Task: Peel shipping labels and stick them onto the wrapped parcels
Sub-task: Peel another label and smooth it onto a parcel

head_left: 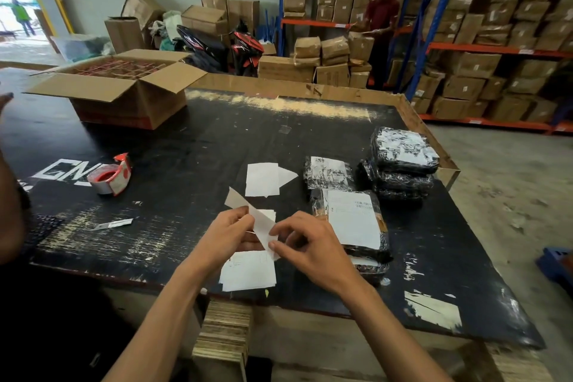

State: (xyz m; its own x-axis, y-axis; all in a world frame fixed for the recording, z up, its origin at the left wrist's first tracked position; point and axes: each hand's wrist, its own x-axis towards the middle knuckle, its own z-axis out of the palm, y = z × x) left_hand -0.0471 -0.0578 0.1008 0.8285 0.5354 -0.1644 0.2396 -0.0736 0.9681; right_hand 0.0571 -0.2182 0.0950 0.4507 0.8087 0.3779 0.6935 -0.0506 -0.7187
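Observation:
Both of my hands hold one white shipping label (259, 220) above the black table (192, 146). My left hand (229, 234) pinches its upper left part and my right hand (307, 248) pinches its lower edge, with the paper bent between them. Under my hands lies a small pile of white labels (248, 271). To the right sits a wrapped parcel (350, 220) with a label on top, stacked on another. Behind it lie one more parcel (330, 173) and a stack of black-wrapped parcels (401, 161).
Loose white backing sheets (266, 178) lie mid-table. A red and white tape roll (110, 175) and a knife blade (113, 223) sit to the left, an open cardboard box (124, 87) at the back left. A person (379, 22) stands at the carton shelves.

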